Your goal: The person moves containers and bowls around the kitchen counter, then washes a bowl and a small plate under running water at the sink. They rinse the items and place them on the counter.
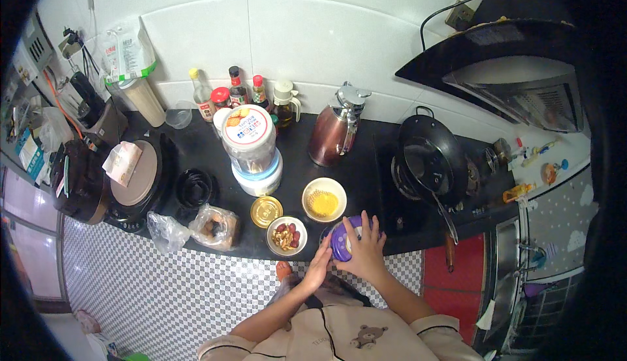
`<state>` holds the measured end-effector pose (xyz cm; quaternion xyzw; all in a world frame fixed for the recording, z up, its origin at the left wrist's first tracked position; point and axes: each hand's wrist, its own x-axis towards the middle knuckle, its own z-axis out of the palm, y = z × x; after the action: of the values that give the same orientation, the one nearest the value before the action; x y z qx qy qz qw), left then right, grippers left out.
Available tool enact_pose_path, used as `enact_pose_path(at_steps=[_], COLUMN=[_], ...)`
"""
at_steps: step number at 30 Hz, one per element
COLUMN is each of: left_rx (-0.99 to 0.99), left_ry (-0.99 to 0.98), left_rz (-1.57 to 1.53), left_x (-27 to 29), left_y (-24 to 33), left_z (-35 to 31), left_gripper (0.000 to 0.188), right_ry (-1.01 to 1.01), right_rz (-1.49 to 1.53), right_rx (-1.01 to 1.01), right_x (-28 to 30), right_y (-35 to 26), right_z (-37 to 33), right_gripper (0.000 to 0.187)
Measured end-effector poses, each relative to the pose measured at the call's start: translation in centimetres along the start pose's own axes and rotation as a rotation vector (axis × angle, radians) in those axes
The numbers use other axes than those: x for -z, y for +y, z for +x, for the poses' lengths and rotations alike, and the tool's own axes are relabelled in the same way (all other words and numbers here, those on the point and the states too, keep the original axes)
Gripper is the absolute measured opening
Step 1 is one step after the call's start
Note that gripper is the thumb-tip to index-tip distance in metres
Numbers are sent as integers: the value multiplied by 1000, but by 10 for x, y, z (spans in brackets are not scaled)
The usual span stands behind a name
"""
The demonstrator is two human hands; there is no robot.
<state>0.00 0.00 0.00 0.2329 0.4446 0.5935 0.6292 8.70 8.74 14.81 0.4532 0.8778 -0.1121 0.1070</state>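
Observation:
At the counter's front edge, my right hand [366, 253] spreads its fingers over the top of a round purple-lidded container [339, 242] and grips it. My left hand [318, 264] presses against the container's left side, fingers close together; its palm is hidden. Just beyond stands a cream bowl [324, 183] of small yellow and tan grains. To the left, a white bowl [270, 245] holds walnut pieces and red dates. Behind that bowl lies a round gold lid [267, 212]. What the container holds cannot be seen.
A tall clear-sided canister [251, 155], sauce bottles [238, 93] and a copper-coloured jug [332, 132] stand behind. Right, a wok [424, 155] sits on the stove, its handle reaching past the front edge. Plastic bags [168, 231] and a round cooker [140, 181] occupy the left.

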Motion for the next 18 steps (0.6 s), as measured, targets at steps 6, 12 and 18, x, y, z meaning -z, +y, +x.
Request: enact_pose_path(at_steps=[6, 12, 18], left_rx=[43, 157, 243], left_ry=[27, 108, 209], left_rz=[163, 1, -16], left_x=[-2, -15, 3], left_y=[6, 25, 23], left_z=[-4, -24, -47], left_gripper=[53, 48, 54], right_ry=[281, -83, -432], right_rz=[527, 468, 602], right_rx=[200, -123, -95], right_x=[-15, -53, -93], right_y=[61, 97, 86], right_z=[49, 152, 193], right_gripper=[71, 60, 42])
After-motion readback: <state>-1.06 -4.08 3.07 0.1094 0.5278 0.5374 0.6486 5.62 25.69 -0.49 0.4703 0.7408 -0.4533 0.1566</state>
